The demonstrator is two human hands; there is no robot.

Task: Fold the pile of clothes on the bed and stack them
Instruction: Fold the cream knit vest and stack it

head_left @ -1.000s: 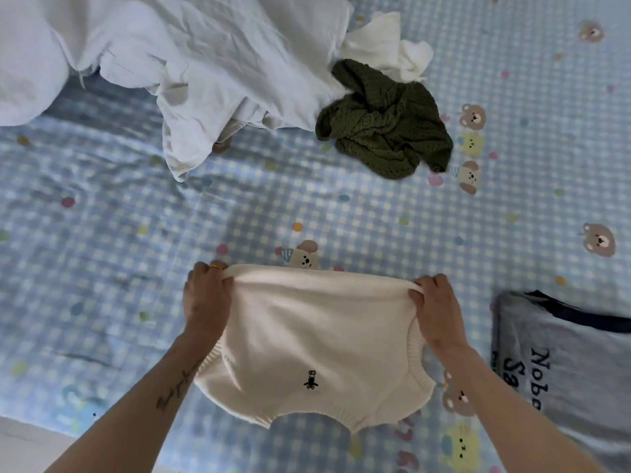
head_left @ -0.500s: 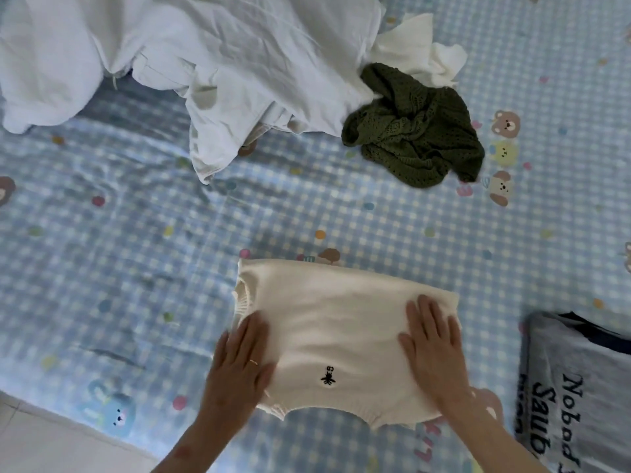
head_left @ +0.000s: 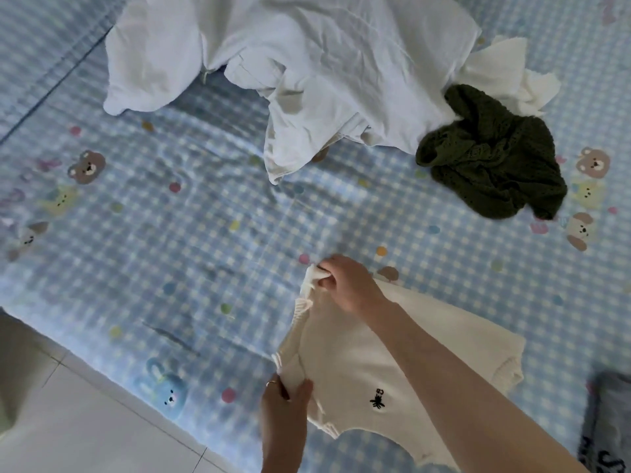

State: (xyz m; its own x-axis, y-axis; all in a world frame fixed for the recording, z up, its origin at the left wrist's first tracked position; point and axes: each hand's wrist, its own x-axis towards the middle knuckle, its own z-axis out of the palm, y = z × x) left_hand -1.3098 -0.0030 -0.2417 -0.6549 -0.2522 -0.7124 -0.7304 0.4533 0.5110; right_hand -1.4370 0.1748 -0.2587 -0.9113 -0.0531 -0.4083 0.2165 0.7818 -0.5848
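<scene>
A cream knit top [head_left: 345, 363] with a small black embroidered mark lies half folded on the blue checked bed sheet [head_left: 191, 240]. My left hand [head_left: 285, 404] pinches its near left corner. My right hand [head_left: 345, 285] has reached across and grips the far left corner, its forearm lying over the top. At the back sit a crumpled white pile [head_left: 307, 70], a dark green knit garment [head_left: 491, 158] and a cream cloth [head_left: 502, 73] behind it. A grey printed garment [head_left: 607, 425] lies folded at the right edge.
The bed's near edge runs diagonally at lower left, with pale floor tiles [head_left: 85, 414] beyond it. The sheet carries cartoon bear prints and coloured dots.
Both hands were pressing flat on the cream top. Now they have closed on its left edge, the right hand crossing over to the far corner. The camera view has shifted left.
</scene>
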